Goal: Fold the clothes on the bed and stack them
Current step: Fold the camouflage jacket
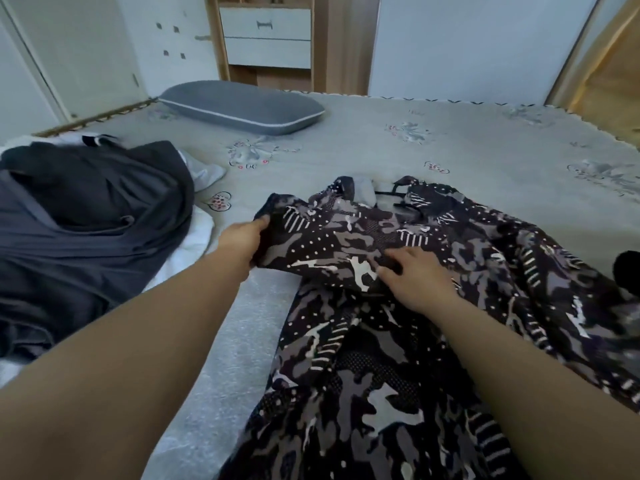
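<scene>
Camouflage-patterned black, grey and white garment (398, 306) lies spread over the near right part of the grey quilted bed cover (381, 140). One left hand (244, 242) pinches its left edge, thumb on top; one right hand (414, 277) presses on the fabric with fingers bent. One heap of dark grey clothes (86, 216) sits at the bed's left edge, one grey pillow (242, 105) at the far edge.

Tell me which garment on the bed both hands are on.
The patterned camouflage garment, in the middle; left hand grips its edge, right hand rests on it. The plain dark garment lies untouched at left.
</scene>
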